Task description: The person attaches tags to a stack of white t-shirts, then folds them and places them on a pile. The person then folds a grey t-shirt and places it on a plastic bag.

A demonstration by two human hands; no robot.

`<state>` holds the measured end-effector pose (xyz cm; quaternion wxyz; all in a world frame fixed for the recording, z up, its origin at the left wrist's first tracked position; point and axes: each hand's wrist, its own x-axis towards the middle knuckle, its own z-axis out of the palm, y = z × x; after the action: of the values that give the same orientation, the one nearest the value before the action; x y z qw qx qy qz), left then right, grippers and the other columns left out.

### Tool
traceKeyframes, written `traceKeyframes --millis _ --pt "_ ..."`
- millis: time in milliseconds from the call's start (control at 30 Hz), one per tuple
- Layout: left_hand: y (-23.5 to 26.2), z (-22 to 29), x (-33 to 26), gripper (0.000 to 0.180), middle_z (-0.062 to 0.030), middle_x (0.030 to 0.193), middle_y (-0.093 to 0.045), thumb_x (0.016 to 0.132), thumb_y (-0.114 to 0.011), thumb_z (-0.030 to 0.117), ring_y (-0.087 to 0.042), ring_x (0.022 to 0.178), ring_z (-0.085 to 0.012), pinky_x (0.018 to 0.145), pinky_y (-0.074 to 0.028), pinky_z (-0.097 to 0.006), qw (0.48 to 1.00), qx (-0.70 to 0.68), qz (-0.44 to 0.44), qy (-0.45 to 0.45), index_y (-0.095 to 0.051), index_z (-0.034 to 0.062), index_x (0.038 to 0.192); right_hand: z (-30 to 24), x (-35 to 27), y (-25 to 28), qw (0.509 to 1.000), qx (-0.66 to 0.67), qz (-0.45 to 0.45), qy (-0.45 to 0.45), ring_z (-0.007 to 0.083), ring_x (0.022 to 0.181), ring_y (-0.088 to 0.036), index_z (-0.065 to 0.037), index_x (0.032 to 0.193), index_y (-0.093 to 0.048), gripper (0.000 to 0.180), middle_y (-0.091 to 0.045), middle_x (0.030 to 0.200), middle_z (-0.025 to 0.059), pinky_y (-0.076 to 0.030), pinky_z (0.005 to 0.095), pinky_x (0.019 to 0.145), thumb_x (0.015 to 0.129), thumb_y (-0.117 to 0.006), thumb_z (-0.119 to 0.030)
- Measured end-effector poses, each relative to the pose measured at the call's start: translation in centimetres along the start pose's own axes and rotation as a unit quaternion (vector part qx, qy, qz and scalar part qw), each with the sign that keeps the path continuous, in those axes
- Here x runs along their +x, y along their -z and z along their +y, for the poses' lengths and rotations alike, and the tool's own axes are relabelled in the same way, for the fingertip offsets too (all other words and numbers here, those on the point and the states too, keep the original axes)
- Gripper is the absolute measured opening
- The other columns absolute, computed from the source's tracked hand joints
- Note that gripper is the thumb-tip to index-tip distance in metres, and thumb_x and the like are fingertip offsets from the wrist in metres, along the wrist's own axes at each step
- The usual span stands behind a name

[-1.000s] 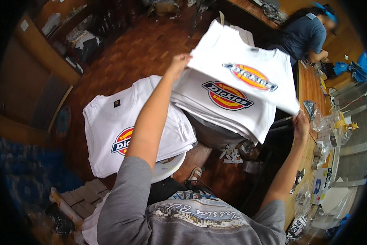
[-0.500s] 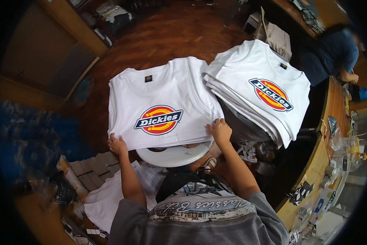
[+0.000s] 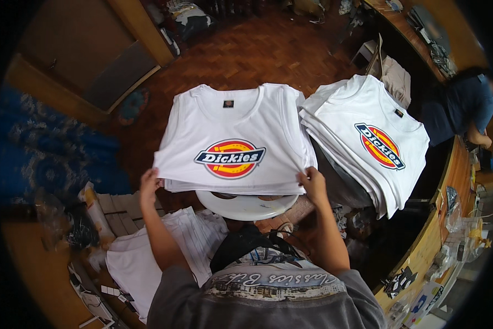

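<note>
A stack of white sleeveless shirts (image 3: pixel 186 123) with a red, yellow and blue chest print lies on a round white stool (image 3: pixel 246 206). My left hand (image 3: pixel 149 187) pinches the lower left corner of the top shirt, its fingers closed on the cloth. At the opposite lower corner, my right hand (image 3: pixel 313 185) grips the same shirt's hem. The shirt's lower edge is drawn out wide between both hands, and its neck end rests on the pile. Against its right side stands a second stack of matching shirts (image 3: pixel 340 115), tilted, with its edges fanned.
More white cloth pieces (image 3: pixel 142 252) are piled at my lower left, by tan cartons (image 3: pixel 117 211). A long wooden workbench (image 3: pixel 422 236) with plastic wrap runs along the right. Another person (image 3: pixel 460 109) is at its far end. A blue patterned curtain (image 3: pixel 54 148) hangs at left.
The top shirt's lower corners have been pulled outward and its hem spread wider. My hands have moved farther apart, and the view has shifted a little.
</note>
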<state>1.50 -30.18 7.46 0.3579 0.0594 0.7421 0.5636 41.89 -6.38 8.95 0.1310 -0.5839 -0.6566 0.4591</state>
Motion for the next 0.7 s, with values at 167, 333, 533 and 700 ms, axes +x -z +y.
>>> traceKeyframes --millis 167,333,533,700 --pt "4.2 10.0 -6.4 0.043 -0.0135 0.109 -0.043 0.08 -0.043 0.028 -0.041 0.102 -0.0218 0.088 -0.031 -0.035 0.92 -0.29 -0.132 -0.229 -0.038 -0.0034 0.109 -4.9 -9.1 10.7 0.915 0.394 -0.035 0.074 0.0058 0.05 -0.044 -0.002 0.081 -0.045 0.022 -0.047 0.061 -0.0003 -0.035 0.0181 0.043 0.067 -0.061 -0.009" --pt "-5.4 20.0 -5.5 0.035 -0.0112 0.1 -0.05 0.08 -0.045 0.025 -0.047 0.093 -0.0206 0.081 -0.038 -0.035 0.905 -0.209 -0.268 -0.258 -0.044 -0.0008 0.104 -5.0 -10.6 18.9 0.856 0.445 0.107 0.238 0.0015 0.05 -0.039 -0.002 0.088 -0.044 0.026 -0.042 0.068 -0.0005 -0.029 0.0143 0.042 0.068 -0.059 -0.009" --pt "-27.9 27.8 -3.4 0.023 -0.0052 0.092 -0.052 0.078 -0.05 0.022 -0.047 0.089 -0.0163 0.075 -0.04 -0.034 0.844 -0.179 -0.448 -0.233 -0.05 0.0055 0.094 -4.9 -6.2 34.9 0.848 0.364 0.211 0.322 0.016 0.084 -0.05 0.0 0.097 -0.046 0.024 -0.05 0.09 0.0079 -0.041 0.0272 0.076 0.076 -0.052 -0.01" --pt "-40.4 31.5 -7.0 0.029 -0.0102 0.097 -0.05 0.076 -0.051 0.024 -0.046 0.093 -0.0234 0.083 -0.037 -0.04 0.774 -0.238 -0.533 -0.245 -0.048 0.0022 0.095 -6.8 -12.4 44.4 0.801 0.298 0.363 0.373 0.0179 0.091 -0.048 0.001 0.098 -0.046 0.025 -0.049 0.094 0.0092 -0.037 0.0323 0.085 0.077 -0.05 -0.011"
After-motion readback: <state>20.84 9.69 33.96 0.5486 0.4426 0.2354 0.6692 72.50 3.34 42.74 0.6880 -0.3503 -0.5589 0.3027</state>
